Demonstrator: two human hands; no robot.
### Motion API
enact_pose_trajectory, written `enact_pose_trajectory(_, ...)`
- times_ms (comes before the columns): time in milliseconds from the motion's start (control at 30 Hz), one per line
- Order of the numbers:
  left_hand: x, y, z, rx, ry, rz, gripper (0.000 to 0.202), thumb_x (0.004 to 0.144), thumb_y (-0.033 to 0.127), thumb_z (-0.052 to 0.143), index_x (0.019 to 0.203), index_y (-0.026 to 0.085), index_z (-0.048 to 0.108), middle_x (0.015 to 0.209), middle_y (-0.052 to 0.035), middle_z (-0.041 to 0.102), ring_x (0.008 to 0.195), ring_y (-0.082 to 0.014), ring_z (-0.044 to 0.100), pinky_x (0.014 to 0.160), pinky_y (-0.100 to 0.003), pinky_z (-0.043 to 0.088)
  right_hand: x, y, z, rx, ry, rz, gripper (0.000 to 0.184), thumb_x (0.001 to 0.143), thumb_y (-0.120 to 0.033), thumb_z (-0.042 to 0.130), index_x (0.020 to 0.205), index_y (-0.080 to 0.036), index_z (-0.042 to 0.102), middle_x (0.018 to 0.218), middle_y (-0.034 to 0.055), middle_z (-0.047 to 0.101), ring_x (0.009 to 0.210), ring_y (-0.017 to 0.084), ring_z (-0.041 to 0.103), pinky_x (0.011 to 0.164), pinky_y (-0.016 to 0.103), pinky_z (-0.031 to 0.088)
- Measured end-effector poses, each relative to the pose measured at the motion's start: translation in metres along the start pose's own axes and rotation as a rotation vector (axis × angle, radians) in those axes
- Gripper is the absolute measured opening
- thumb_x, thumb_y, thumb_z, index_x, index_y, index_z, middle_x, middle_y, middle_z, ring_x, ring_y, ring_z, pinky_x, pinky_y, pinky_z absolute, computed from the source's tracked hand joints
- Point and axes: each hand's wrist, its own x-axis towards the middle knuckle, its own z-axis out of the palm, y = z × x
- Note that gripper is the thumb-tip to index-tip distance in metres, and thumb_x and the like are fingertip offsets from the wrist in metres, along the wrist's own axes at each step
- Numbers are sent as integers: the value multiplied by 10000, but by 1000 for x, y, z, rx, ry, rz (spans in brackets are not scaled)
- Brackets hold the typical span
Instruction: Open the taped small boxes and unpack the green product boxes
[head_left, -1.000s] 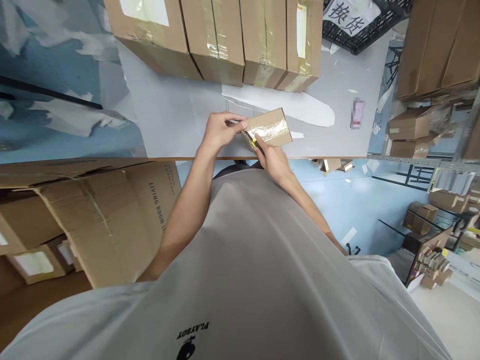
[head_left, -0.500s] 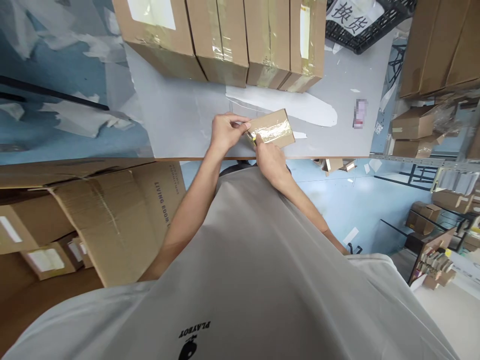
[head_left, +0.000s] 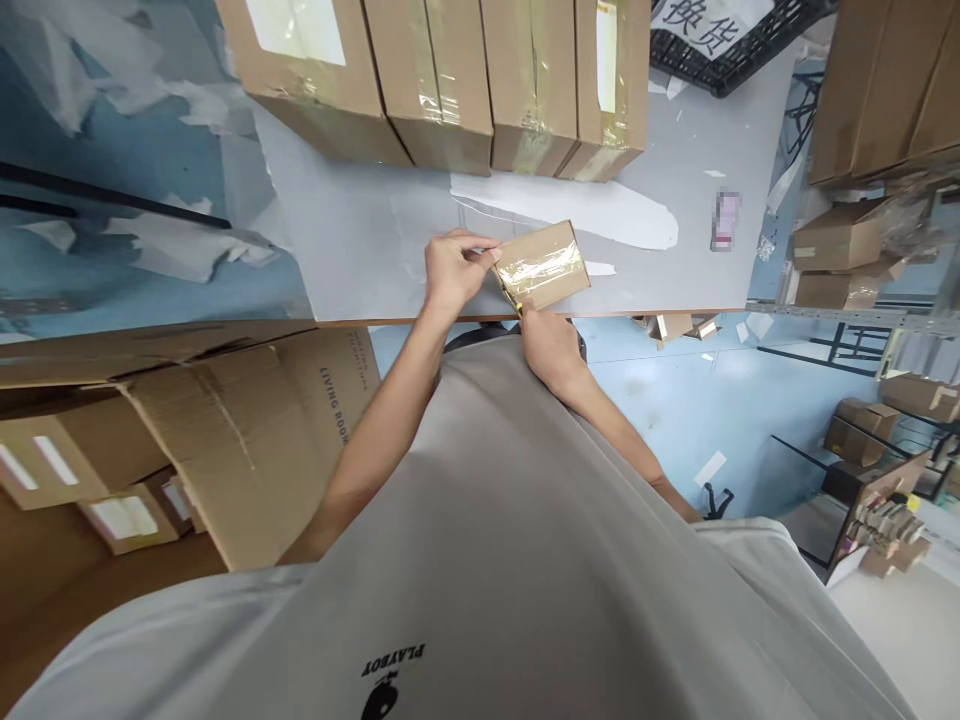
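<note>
A small cardboard box (head_left: 553,284) with shiny clear tape across its top lies at the table's front edge, turned slightly. My left hand (head_left: 454,268) is closed at its far left corner, thumb and fingertips pinching it. At the near left corner, my right hand (head_left: 552,345) is a closed fist around a small yellow tool (head_left: 519,309) that looks like a box cutter. Most of that tool is hidden by the fingers; its tip is close to the box's left end. A dark gap or cut line shows along that left end.
Several taped cartons (head_left: 450,90) stand in a row at the back of the grey table (head_left: 360,240). White backing paper (head_left: 637,220) lies behind the box. A black crate (head_left: 720,70) is at back right, a blurred pink item (head_left: 725,220) nearer. A large open carton (head_left: 255,440) stands left.
My right hand has drawn toward me along the box's left end, from the taped middle to the near corner. My left hand and the box have stayed almost still.
</note>
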Motion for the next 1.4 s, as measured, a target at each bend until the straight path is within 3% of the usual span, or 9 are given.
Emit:
enact_pose_trajectory(233, -2, -1, -1, 18, 2, -16, 271, 858, 339, 853, 1090, 241, 954, 1128, -63, 893, 848, -214, 769, 899, -375, 684, -2, -10, -8, -39, -15, -6, 563, 1174, -30, 374, 1647, -53, 678, 1375, 303, 867, 1315, 385, 862, 1117, 475, 670)
enact_pose_trajectory(367, -4, 0, -5, 41, -8, -5, 266, 914, 339, 832, 1132, 233, 940, 1135, -73, 878, 909, -234, 789, 920, -378, 678, -19, 8, -11, -17, -17, -36, 515, 1235, -173, 439, 1700, -132, 657, 1379, 240, 890, 1301, 395, 864, 1117, 488, 679)
enact_pose_trajectory(500, -12, 12, -5, 128, -6, 102, 286, 979, 308, 811, 1246, 279, 911, 1263, -94, 844, 1258, -346, 785, 1197, -524, 645, -22, 54, -10, 175, 211, 33, 568, 1266, -309, 439, 1800, -182, 582, 1374, 212, 898, 1286, 407, 869, 1141, 518, 670)
enact_pose_trajectory(600, -22, 32, 10, 196, -38, 252, 324, 1021, 291, 795, 1330, 333, 881, 1506, -100, 781, 1570, -413, 635, 1414, -638, 479, -2, 90, -1, 330, 473, 87, 578, 1255, -306, 398, 1771, -163, 617, 1585, 229, 813, 1453, 367, 809, 1223, 485, 638)
enact_pose_trajectory(667, -28, 46, 26, 218, -118, 349, 304, 1040, 327, 799, 1334, 349, 870, 1613, -89, 743, 1706, -439, 524, 1477, -695, 370, 14, 106, 5, 419, 532, 73, 569, 1254, -323, 401, 1740, -161, 648, 1646, 218, 778, 1436, 322, 821, 1224, 432, 639)
enact_pose_trajectory(833, -31, 61, 60, 249, -290, 476, 292, 1118, 490, 709, 1310, 334, 863, 1627, -105, 746, 1770, -463, 481, 1509, -780, 237, 26, 116, 16, 519, 425, 54, 575, 1303, -440, 375, 1754, -193, 630, 1473, 163, 858, 1059, 225, 916, 1070, 317, 677)
enact_pose_trajectory(967, -29, 56, 68, 244, -302, 487, 353, 1173, 515, 578, 1281, 331, 859, 1565, -113, 773, 1733, -425, 545, 1511, -748, 269, 18, 110, 15, 443, 433, 50, 539, 1300, -412, 438, 1741, -192, 654, 1518, 182, 835, 1245, 252, 880, 1164, 334, 639)
enact_pose_trajectory(1100, -28, 53, 67, 228, -309, 494, 342, 1160, 522, 589, 1255, 333, 858, 1525, -118, 791, 1718, -429, 560, 1504, -756, 277, 21, 104, 5, 364, 411, 55, 541, 1283, -362, 458, 1775, -216, 629, 1561, 177, 811, 1433, 296, 801, 1228, 390, 616)
enact_pose_trajectory(1400, -28, 47, 67, 222, -310, 498, 349, 1167, 521, 578, 1252, 337, 862, 1571, -110, 789, 1726, -418, 555, 1506, -737, 287, 27, 90, -16, 204, 306, 105, 592, 1296, -335, 392, 1850, -186, 539, 1644, 203, 742, 1461, 347, 779, 1231, 437, 616)
